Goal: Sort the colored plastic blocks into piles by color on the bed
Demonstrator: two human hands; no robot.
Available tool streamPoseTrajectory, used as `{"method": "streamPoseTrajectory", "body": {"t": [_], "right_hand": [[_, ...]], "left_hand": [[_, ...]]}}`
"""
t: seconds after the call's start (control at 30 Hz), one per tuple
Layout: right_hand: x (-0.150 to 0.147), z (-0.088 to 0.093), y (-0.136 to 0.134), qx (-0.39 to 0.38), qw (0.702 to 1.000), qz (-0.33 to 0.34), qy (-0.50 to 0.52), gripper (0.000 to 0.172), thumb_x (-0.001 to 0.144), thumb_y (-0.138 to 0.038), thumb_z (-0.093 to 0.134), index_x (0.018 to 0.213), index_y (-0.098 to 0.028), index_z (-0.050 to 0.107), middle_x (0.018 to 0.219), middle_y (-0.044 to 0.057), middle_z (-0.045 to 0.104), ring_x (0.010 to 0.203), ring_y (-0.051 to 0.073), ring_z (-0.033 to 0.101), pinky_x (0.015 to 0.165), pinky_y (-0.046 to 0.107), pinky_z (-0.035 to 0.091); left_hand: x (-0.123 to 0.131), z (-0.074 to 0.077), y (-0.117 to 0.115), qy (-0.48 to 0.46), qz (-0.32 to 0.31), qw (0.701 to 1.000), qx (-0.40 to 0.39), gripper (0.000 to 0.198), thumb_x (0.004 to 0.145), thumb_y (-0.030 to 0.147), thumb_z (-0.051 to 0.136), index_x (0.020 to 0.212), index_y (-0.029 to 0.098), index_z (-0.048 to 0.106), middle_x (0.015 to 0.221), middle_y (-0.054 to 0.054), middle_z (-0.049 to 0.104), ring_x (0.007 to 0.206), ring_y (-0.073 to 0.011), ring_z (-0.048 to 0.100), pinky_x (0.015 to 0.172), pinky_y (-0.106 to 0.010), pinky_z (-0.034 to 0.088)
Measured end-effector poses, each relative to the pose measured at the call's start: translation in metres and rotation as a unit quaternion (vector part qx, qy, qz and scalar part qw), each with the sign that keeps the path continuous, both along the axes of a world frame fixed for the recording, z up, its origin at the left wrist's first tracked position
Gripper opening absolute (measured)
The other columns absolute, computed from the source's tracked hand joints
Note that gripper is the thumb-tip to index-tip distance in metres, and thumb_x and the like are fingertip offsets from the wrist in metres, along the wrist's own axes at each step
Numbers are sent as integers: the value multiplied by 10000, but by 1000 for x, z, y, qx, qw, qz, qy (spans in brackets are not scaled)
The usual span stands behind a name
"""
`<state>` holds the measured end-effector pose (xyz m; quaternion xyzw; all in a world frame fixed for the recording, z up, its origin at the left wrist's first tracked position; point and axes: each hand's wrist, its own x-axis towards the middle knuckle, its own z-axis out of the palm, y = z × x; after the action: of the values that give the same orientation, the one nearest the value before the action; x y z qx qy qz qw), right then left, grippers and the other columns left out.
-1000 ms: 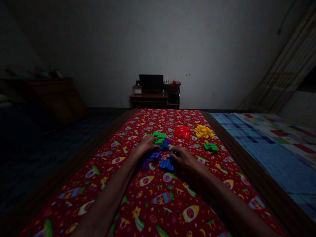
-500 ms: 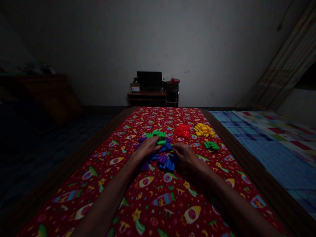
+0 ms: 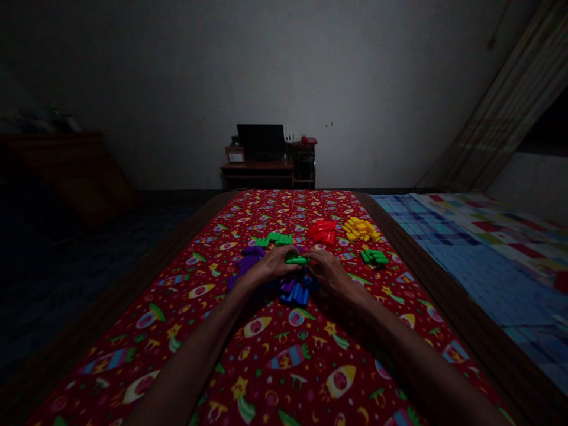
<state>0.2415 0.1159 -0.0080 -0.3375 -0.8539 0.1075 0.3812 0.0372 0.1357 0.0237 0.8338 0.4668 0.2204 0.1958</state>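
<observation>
My left hand (image 3: 276, 264) is closed around some small green cylindrical plastic pieces (image 3: 296, 260), held between thumb and fingers. My right hand (image 3: 329, 270) meets it from the other side, its bent fingertips pinching at the right end of these green pieces. Blue pieces (image 3: 296, 296) and a few purple ones lie below and between the hands, partly covered by them. More purple pieces (image 3: 251, 258) spread left of my left hand. Beyond it is a row of lighter green pieces (image 3: 274, 238).
Red pieces (image 3: 323, 231), yellow pieces (image 3: 361, 229) and a small green pile (image 3: 374, 257) lie on the right of the red patterned cloth (image 3: 284, 331). A desk with a monitor (image 3: 261, 142) stands at the wall. Blue checked bedding (image 3: 426, 254) lies to the right.
My hands have come closer together, with the green pieces now between them. My left hand has lifted off the purple and blue pieces slightly. The view has shifted a little.
</observation>
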Motion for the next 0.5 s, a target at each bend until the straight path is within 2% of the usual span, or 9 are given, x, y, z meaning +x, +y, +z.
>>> {"method": "streamPoseTrajectory", "body": {"t": [0.1,0.17,0.27,0.4,0.5], "right_hand": [[2,5,1,-22,999,-48,6,228,860,-221,565,1054,-176,677,986,105,702,908,212,631,809,320,472],[11,15,4,-49,994,-97,-4,219,863,-261,564,1015,-165,691,929,93,709,827,194,634,746,279,455],[37,36,11,-101,977,-165,-96,210,865,-287,552,852,-155,714,728,47,679,654,151,590,605,227,380],[88,58,21,-206,920,-237,-236,271,828,-274,592,606,-139,668,528,13,564,494,105,475,493,225,266],[118,65,23,-269,874,-302,-269,193,776,-255,648,626,-142,692,583,34,614,510,118,508,497,228,285]], "left_hand": [[2,-1,-1,-5,1,1000,-2,287,716,300,656,973,173,653,909,-27,705,797,-194,640,735,-281,494],[1,-2,-1,-2,11,1000,-5,291,715,276,658,989,176,662,939,-33,714,818,-202,650,753,-287,498],[-2,-4,1,3,17,1000,-8,282,724,278,663,987,177,676,954,-39,723,849,-217,662,778,-297,500],[-4,-7,4,1,19,1000,-8,293,733,304,668,993,171,692,949,-53,731,856,-230,671,768,-296,502],[-5,-6,5,-5,23,1000,-9,276,750,325,649,975,177,707,927,-54,739,828,-226,676,734,-288,508]]}}
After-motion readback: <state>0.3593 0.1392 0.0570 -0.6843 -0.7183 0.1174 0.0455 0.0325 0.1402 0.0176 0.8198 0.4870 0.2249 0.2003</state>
